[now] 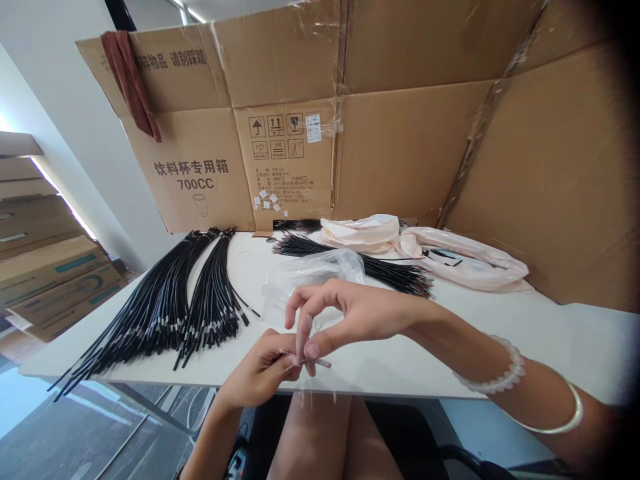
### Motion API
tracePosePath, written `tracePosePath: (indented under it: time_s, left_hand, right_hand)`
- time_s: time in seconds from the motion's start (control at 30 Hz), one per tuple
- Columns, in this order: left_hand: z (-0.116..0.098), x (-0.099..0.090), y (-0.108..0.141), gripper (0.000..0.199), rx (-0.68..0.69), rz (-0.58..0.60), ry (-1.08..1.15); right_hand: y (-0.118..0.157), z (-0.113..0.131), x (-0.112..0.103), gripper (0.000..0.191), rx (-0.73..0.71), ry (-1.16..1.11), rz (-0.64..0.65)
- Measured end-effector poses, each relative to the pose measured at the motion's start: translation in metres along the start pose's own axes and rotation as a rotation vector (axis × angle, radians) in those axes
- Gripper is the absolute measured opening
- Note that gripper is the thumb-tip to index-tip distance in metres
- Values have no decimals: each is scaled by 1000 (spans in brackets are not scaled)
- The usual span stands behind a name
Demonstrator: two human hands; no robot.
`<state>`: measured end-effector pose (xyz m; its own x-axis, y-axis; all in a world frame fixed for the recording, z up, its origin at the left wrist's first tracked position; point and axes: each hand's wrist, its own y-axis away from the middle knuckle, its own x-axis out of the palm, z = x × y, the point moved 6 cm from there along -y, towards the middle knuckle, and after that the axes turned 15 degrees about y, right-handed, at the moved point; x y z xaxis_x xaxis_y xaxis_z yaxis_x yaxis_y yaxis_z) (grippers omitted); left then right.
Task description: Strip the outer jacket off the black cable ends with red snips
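Close together above the table's front edge, my left hand and my right hand both pinch a small bunch of thin, clear strips. Their exact kind is too blurred to tell. A short greyish end sticks out to the right below my right thumb, and fine clear strands hang beneath the fingers. My right hand reaches over from the right, index finger and thumb closed, other fingers bent. Just behind the hands lies a clear plastic bag, partly covered by my right hand.
Bundles of black cables fan out on the left of the white table. Another cable bundle lies behind the bag, beside pale rolled-down bags. Tall cardboard walls off the back and right. A brown cloth hangs over it.
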<state>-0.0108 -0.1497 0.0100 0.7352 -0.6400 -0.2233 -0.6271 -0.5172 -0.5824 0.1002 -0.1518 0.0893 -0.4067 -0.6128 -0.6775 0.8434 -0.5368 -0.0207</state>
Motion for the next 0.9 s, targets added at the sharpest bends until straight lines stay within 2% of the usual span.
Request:
tracePosePath:
  time_s: [0.17, 0.27, 0.33, 0.37, 0.5, 0.63, 0.9]
  left_hand:
    - [9, 2, 2, 49, -106, 100, 79]
    - [13, 2, 3, 50, -140, 75, 132]
    - [14, 5, 4, 50, -158, 71, 164]
    - [14, 8, 4, 50, -172, 80, 179]
    - [17, 22, 3, 54, -255, 162, 276]
    - [27, 30, 5, 59, -310, 224, 396]
    - [39, 28, 7, 66, -336, 229, 476]
  right_hand:
    - [-3, 12, 3, 11, -12, 276, 103]
    - [-4, 11, 3, 12, 49, 382, -26]
    - [-4, 5, 2, 13, 109, 349, -115]
    - [-5, 1, 4, 12, 117, 298, -115]
    - [-8, -7, 12, 18, 25, 111, 126]
    - [-11, -8, 8, 18, 4, 117, 304]
    - [-27, 1, 5, 19, 36, 15, 342]
